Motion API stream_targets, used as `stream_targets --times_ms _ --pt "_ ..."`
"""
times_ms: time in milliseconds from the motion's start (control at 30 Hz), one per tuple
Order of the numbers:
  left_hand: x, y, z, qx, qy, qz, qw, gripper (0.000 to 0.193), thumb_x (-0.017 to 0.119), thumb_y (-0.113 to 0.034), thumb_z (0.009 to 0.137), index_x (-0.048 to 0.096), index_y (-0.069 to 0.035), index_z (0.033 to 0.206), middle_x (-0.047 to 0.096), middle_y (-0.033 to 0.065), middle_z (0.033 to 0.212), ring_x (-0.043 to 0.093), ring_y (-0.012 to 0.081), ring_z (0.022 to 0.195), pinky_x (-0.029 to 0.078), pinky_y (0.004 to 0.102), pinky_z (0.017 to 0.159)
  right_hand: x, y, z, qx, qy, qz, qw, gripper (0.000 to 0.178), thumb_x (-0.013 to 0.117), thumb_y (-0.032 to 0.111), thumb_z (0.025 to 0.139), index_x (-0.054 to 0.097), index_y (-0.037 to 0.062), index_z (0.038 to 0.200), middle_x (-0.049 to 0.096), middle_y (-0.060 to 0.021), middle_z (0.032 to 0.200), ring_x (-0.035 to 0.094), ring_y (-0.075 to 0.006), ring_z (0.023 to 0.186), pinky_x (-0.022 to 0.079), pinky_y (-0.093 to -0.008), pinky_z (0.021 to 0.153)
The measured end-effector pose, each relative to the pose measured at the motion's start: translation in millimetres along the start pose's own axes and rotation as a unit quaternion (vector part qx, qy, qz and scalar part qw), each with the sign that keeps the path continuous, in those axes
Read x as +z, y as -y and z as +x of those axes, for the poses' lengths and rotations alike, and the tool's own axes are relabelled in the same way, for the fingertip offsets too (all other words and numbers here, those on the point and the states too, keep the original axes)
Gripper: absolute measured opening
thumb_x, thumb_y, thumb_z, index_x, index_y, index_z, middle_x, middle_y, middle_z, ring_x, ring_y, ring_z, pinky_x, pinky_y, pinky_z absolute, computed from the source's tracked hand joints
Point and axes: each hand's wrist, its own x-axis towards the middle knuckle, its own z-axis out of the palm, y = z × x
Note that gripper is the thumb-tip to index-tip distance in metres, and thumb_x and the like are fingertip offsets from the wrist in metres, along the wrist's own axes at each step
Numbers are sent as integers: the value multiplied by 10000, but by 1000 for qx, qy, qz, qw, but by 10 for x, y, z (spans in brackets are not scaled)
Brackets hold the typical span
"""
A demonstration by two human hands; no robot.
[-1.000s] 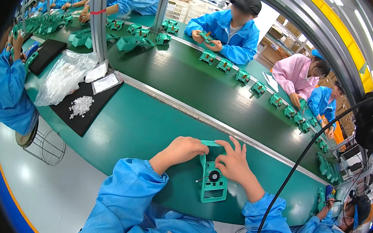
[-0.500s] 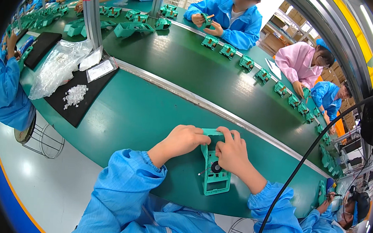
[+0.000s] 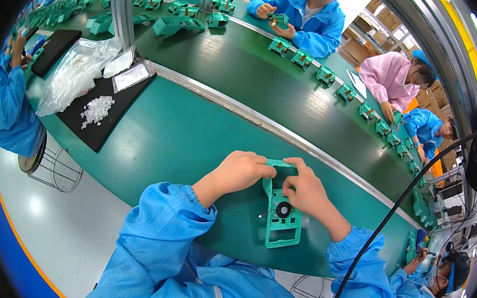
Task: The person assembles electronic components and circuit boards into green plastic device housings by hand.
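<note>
A long green plastic housing [image 3: 275, 221] with rectangular openings lies on the green workbench in front of me. A round black part [image 3: 283, 210], like a small speaker, sits in it, and a short wire with a white end sticks out to its left. My left hand [image 3: 239, 173] grips the far left corner, fingers closed on the rim. My right hand [image 3: 306, 190] holds the far right side, its index finger along the top edge and its thumb bent inward. The fingers partly hide the far end.
To the left, small clear plastic pieces [image 3: 98, 110] and a clear plastic bag [image 3: 77, 75] lie on a black mat [image 3: 119, 96]. Beyond a metal rail [image 3: 214, 97], green assemblies [image 3: 325, 75] line the far bench. A black cable [image 3: 381, 232] hangs at right. Co-workers sit around.
My right hand has shifted slightly right, leaving more of the round black part uncovered. Both hands stay at the housing's far end. The co-worker opposite has turned a green assembly in their hands.
</note>
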Motion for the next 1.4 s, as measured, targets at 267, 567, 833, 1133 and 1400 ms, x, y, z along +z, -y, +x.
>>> stream_targets --times_ms 267,567,833,1133,1400 --pt "27 29 -8 43 -33 2 999 182 571 -64 577 600 -186 710 412 -16 544 479 161 508 390 287 448 7 -42 -18 57 55 90 993 41 581 45 631 581 61 593 396 -42 1182 486 -245 936 428 -346 751" --pt "29 13 -2 65 -42 19 997 174 569 -76 572 597 -190 700 400 -18 553 466 148 500 384 273 444 16 -5 -109 51 14 97 994 48 591 56 615 582 55 568 414 -48 1194 436 -260 1060 417 -340 801" --pt "21 6 -13 75 -44 29 996 183 567 -77 570 598 -193 708 392 -17 556 464 142 504 383 270 447 153 -14 -170 23 -61 75 995 37 592 62 616 577 49 584 418 -57 1194 392 -297 1113 384 -409 834" --pt "-12 -18 1 74 -27 38 996 176 560 -84 591 594 -197 722 426 -16 585 485 145 533 399 271 467 175 -2 -196 19 -86 61 994 61 595 50 610 543 55 578 410 -68 1197 413 -285 1071 371 -407 808" --pt "-8 -17 -3 90 -48 42 994 186 568 -79 572 596 -199 711 394 -20 563 463 136 508 383 263 451 57 126 -127 63 -34 20 997 114 618 43 600 518 72 646 401 -58 1151 443 -264 969 384 -398 758"
